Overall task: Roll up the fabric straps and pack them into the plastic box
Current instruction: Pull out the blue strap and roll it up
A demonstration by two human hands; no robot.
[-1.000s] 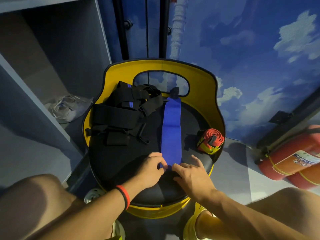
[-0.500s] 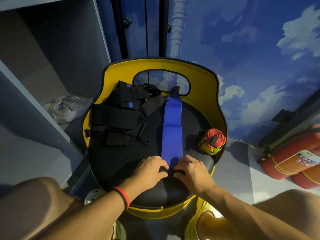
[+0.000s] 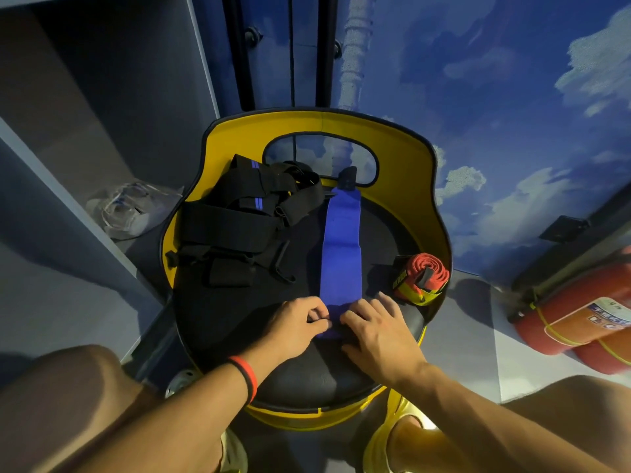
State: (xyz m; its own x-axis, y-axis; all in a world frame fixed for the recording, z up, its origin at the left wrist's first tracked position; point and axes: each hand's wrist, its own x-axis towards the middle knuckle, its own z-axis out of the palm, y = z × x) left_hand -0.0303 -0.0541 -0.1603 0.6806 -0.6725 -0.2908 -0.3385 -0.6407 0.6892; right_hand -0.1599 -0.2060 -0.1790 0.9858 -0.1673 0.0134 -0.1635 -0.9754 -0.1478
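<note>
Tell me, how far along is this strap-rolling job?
Done: one red and yellow strap sits rolled at the right edge of the seat. In hand: the left hand and right hand pinch the near end of the blue strap, which lies mostly flat. Left: the black straps lie unrolled in a heap, and no strap is seen in a box.

Plain blue strap (image 3: 341, 254) at centre, black straps (image 3: 225, 230) far left (thin blue stripes), red-and-yellow roll (image 3: 423, 278) right, yellow-rimmed black seat (image 3: 235, 322), blue wall (image 3: 512, 97) with white clouds
</note>
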